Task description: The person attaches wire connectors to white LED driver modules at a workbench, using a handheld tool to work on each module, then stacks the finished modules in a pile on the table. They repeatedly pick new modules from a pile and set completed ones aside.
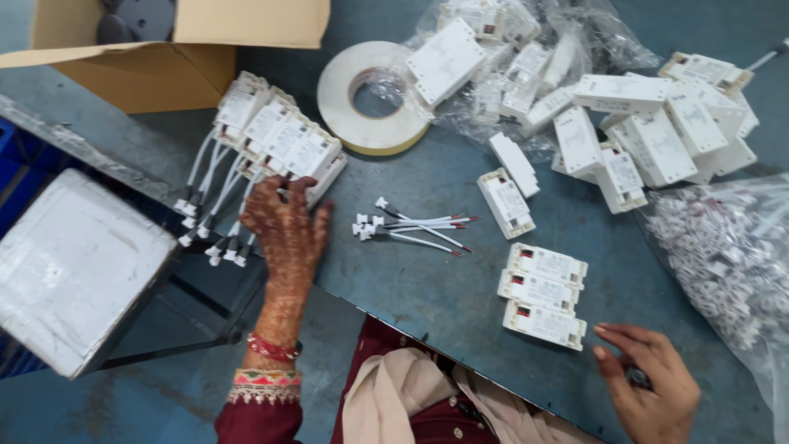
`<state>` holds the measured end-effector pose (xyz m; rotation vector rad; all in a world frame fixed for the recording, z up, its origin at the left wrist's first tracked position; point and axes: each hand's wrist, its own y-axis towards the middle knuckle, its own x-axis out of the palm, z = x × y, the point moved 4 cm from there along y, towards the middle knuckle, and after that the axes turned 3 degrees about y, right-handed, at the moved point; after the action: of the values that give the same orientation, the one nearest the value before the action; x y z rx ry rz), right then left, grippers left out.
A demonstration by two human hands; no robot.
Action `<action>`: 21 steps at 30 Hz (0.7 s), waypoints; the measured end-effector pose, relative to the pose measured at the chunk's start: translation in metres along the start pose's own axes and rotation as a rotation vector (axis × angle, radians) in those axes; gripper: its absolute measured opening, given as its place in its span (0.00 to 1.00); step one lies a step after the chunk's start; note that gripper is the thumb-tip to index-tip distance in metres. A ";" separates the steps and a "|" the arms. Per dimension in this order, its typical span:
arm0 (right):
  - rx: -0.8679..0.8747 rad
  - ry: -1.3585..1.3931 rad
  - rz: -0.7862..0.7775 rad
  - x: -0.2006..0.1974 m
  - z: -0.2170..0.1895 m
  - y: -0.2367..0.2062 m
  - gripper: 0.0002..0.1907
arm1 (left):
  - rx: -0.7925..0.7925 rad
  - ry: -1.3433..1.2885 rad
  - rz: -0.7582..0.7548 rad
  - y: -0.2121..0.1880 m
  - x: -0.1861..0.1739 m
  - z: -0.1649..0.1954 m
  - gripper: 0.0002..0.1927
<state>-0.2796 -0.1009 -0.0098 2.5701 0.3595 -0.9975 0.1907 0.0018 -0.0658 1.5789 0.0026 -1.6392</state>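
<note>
My left hand (288,226), patterned with henna, rests palm down on a row of white box-shaped driver units (279,136) whose white leads (209,210) trail toward the table edge. My right hand (653,382) hovers at the near edge, fingers curled, just right of three white units (542,294) lying side by side. Whether it holds anything small I cannot tell. A small bundle of short white-plug wires (411,228) lies between the two hands.
A cardboard box (173,49) stands at the back left, and a roll of white tape (370,99) beside it. Loose white units (649,136) and clear bags (727,263) of parts fill the right. A white foam block (74,267) sits left, off the blue-grey table (427,296).
</note>
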 end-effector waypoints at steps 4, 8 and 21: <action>-0.012 0.014 -0.003 -0.005 -0.011 0.002 0.11 | -0.008 0.009 -0.032 0.002 0.013 -0.015 0.12; 0.053 0.100 0.048 -0.015 0.001 -0.010 0.10 | -0.003 0.080 -0.063 0.006 0.006 -0.012 0.14; 0.079 1.111 0.233 0.011 0.091 -0.026 0.41 | 0.431 -0.715 -0.701 -0.088 -0.026 0.209 0.58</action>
<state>-0.3352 -0.1139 -0.0859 2.8927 0.2627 0.5833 -0.0332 -0.0377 -0.0469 1.2531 -0.2047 -2.8468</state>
